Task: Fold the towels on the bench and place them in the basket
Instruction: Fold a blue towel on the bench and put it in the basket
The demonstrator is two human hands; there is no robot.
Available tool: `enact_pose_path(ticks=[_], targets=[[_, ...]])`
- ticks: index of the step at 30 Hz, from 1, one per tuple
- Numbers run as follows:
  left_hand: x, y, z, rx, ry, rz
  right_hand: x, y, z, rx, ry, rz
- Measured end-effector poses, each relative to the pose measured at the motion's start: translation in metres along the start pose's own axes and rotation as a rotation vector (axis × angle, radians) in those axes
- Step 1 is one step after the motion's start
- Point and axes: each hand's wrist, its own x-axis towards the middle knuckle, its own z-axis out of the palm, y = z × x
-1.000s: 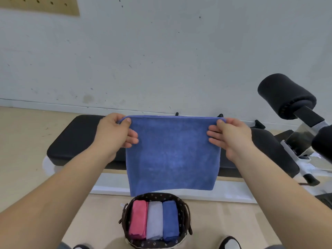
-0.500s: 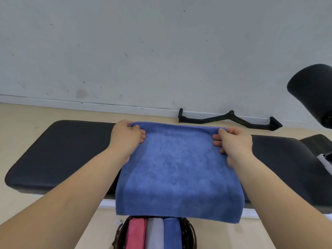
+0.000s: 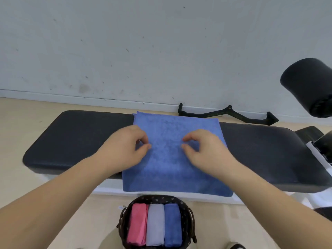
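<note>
The blue towel [image 3: 172,155] lies across the counter [image 3: 75,141], its near edge overhanging toward the basket [image 3: 186,212]. The left hand [image 3: 125,150] and right hand [image 3: 206,151] rest on it, fingers curled; actual pinching can't be made out.

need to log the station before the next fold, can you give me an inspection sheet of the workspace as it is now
surface: black padded bench, blue towel lying across its middle, the rest bare.
job's things: blue towel spread flat on the bench, near edge hanging over the front; basket on the floor below with a pink towel, a grey towel and a folded blue towel side by side.
clutter: black bar handle on the floor by the wall.
grippers: left hand and right hand over the towel, fingers curled, gripping nothing that shows.
cables: nothing seen.
surroundings: white scuffed wall, black foam roller pad at right.
</note>
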Motion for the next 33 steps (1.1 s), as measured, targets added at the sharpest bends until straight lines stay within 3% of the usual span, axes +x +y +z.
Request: enact_pose_path(ticks=[2, 7, 9, 15, 23, 29, 33], targets=[[-0.020, 0.012, -0.005, 0.147, -0.090, -0.027, -0.023, -0.007, 0.007, -0.210, -0.132, -0.039], [-0.050, 0.020, -0.022, 0.324, -0.264, -0.369, -0.057, -0.005, 0.012, -0.476, -0.274, -0.034], [-0.061, 0.016, -0.022, 0.185, -0.333, -0.444, -0.064, -0.001, 0.017, -0.540, -0.305, -0.049], [-0.091, 0.006, -0.005, -0.525, -0.543, -0.574, -0.067, 0.007, 0.025, -0.640, -0.323, -0.074], [-0.092, 0.019, -0.017, -0.968, -0.309, -0.624, -0.068, -0.010, 0.028, -0.577, -0.305, -0.047], [-0.083, 0.033, -0.034, -1.305, -0.100, -0.649, -0.080, -0.034, 0.058, -0.499, 0.088, -0.348], [-0.080, 0.029, -0.041, -1.381, -0.080, -0.626, -0.074, -0.024, 0.049, -0.547, 0.223, -0.343]])
